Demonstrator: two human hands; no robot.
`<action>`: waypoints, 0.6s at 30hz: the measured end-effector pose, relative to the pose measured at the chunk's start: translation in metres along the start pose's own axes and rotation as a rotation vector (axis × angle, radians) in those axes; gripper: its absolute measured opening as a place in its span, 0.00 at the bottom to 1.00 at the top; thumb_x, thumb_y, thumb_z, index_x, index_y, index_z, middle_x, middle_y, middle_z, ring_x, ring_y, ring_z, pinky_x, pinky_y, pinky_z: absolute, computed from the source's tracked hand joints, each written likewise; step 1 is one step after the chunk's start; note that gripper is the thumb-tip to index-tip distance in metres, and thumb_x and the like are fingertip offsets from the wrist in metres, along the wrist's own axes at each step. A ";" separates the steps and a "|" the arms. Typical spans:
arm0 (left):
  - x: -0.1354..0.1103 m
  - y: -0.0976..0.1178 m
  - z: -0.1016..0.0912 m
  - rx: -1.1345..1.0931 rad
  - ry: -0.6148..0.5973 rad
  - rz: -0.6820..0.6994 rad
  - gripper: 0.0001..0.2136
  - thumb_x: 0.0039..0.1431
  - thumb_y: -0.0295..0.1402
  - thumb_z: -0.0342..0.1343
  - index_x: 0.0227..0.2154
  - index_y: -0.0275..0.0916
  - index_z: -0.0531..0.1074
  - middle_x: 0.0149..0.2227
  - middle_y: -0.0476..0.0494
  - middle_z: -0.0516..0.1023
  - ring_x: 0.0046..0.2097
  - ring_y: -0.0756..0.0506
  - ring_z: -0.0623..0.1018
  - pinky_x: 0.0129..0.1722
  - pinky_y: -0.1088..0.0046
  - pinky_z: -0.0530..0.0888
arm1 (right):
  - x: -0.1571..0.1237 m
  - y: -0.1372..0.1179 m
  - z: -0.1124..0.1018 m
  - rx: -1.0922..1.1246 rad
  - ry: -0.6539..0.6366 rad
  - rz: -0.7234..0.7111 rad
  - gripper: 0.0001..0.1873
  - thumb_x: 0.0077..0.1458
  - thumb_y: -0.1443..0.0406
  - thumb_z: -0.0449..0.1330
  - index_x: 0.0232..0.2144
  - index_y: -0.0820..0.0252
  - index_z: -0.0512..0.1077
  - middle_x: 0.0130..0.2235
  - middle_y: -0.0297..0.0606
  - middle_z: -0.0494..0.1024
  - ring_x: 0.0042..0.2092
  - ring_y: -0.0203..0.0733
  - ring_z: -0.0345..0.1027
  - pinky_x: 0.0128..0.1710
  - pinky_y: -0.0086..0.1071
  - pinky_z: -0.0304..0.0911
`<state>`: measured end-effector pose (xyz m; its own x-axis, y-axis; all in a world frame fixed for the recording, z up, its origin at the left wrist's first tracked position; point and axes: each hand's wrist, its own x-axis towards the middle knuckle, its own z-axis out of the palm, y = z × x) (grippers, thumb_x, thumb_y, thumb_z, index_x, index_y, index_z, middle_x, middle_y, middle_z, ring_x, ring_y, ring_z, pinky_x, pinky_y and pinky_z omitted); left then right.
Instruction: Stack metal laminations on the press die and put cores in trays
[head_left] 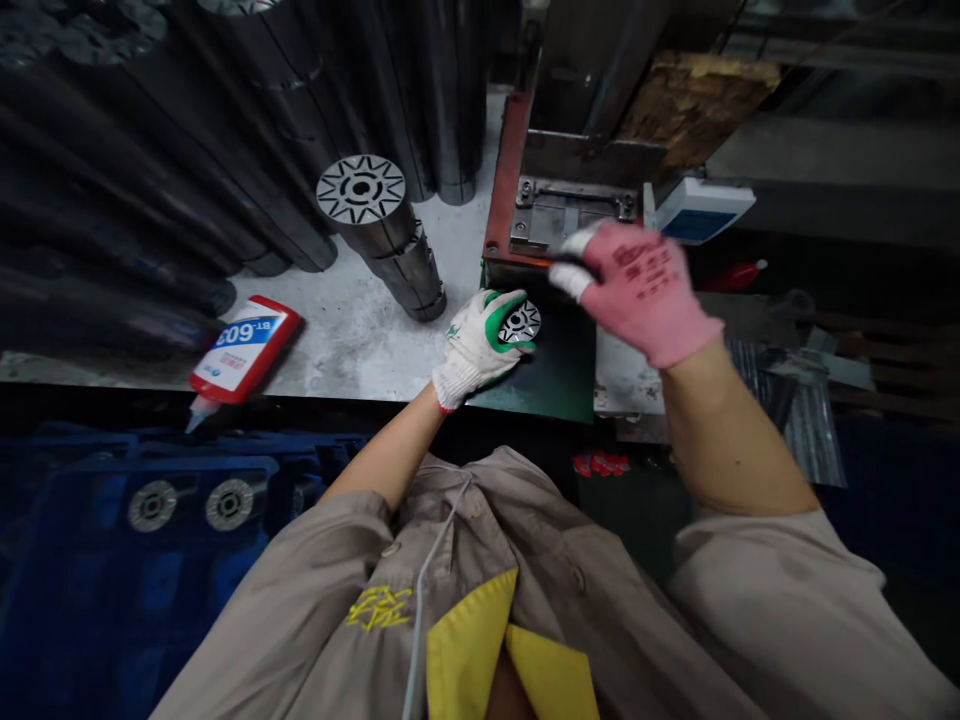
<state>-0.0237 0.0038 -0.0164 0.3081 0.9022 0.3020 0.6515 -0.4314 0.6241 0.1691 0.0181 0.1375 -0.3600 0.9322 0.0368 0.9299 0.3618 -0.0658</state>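
The left hand (476, 348), white-and-green gloved, closes around a slotted metal disc (520, 323) on a dark green mat (544, 375). The pink-gloved right hand (637, 290) pinches something small and dark (too blurred to name). Tall metal stacks (386, 245) stand at upper left.

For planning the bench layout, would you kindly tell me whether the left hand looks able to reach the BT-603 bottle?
Probably yes: the left hand sits close to the BT-603 bottle, with only bench top between them. It would first have to release the slotted disc it holds.
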 end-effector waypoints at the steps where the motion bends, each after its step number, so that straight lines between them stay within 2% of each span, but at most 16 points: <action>1: 0.000 0.000 -0.003 -0.008 -0.004 0.018 0.41 0.58 0.63 0.64 0.66 0.41 0.72 0.63 0.32 0.74 0.65 0.33 0.75 0.66 0.54 0.73 | 0.006 0.001 -0.009 -0.056 0.032 0.081 0.25 0.74 0.52 0.53 0.60 0.61 0.75 0.60 0.55 0.77 0.59 0.60 0.71 0.56 0.52 0.68; 3: 0.000 0.000 -0.009 -0.032 -0.019 0.067 0.40 0.60 0.64 0.62 0.66 0.41 0.72 0.63 0.33 0.74 0.65 0.33 0.74 0.67 0.55 0.72 | 0.018 0.001 -0.019 -0.153 0.026 0.198 0.26 0.71 0.53 0.59 0.58 0.68 0.75 0.62 0.60 0.73 0.62 0.64 0.67 0.58 0.54 0.65; 5: 0.000 0.001 -0.014 -0.053 -0.046 0.107 0.40 0.63 0.65 0.58 0.67 0.41 0.72 0.63 0.33 0.74 0.66 0.33 0.74 0.67 0.56 0.72 | 0.027 0.000 -0.020 -0.174 -0.008 0.212 0.24 0.70 0.52 0.62 0.54 0.69 0.77 0.63 0.62 0.72 0.63 0.66 0.65 0.59 0.54 0.63; 8: 0.000 0.003 -0.015 -0.055 -0.053 0.131 0.41 0.63 0.66 0.56 0.67 0.40 0.72 0.63 0.33 0.75 0.66 0.33 0.74 0.67 0.55 0.72 | 0.023 -0.004 -0.017 -0.151 -0.017 0.213 0.26 0.73 0.49 0.54 0.52 0.63 0.79 0.61 0.59 0.74 0.62 0.66 0.66 0.59 0.54 0.63; 10: 0.000 0.005 -0.011 -0.025 -0.038 0.115 0.41 0.62 0.66 0.58 0.67 0.40 0.71 0.64 0.33 0.75 0.66 0.32 0.73 0.69 0.53 0.70 | 0.010 -0.008 -0.013 -0.100 -0.035 0.201 0.27 0.75 0.51 0.47 0.58 0.60 0.78 0.60 0.56 0.76 0.61 0.65 0.69 0.57 0.53 0.65; 12: 0.002 0.006 -0.007 0.007 -0.031 0.100 0.41 0.60 0.65 0.61 0.67 0.39 0.71 0.64 0.33 0.75 0.65 0.32 0.74 0.70 0.52 0.68 | -0.005 -0.014 -0.003 -0.013 -0.074 0.147 0.26 0.76 0.55 0.46 0.63 0.56 0.74 0.60 0.51 0.77 0.61 0.60 0.71 0.57 0.50 0.66; 14: 0.003 0.007 -0.003 0.025 -0.039 0.104 0.40 0.60 0.61 0.64 0.67 0.39 0.71 0.63 0.34 0.76 0.65 0.32 0.75 0.72 0.51 0.66 | -0.019 -0.021 0.011 0.034 -0.178 0.088 0.24 0.75 0.61 0.47 0.63 0.58 0.75 0.60 0.49 0.78 0.60 0.56 0.72 0.58 0.46 0.67; 18: 0.006 0.006 -0.004 0.037 -0.088 0.112 0.34 0.62 0.49 0.63 0.67 0.40 0.69 0.64 0.37 0.77 0.66 0.35 0.74 0.74 0.54 0.63 | -0.028 -0.042 0.034 -0.052 -0.395 -0.015 0.23 0.69 0.72 0.47 0.55 0.65 0.78 0.59 0.55 0.78 0.59 0.56 0.74 0.54 0.43 0.67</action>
<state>-0.0205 0.0063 -0.0076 0.4384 0.8462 0.3028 0.6341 -0.5300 0.5630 0.1378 -0.0224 0.1056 -0.3657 0.8626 -0.3497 0.9231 0.3841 -0.0177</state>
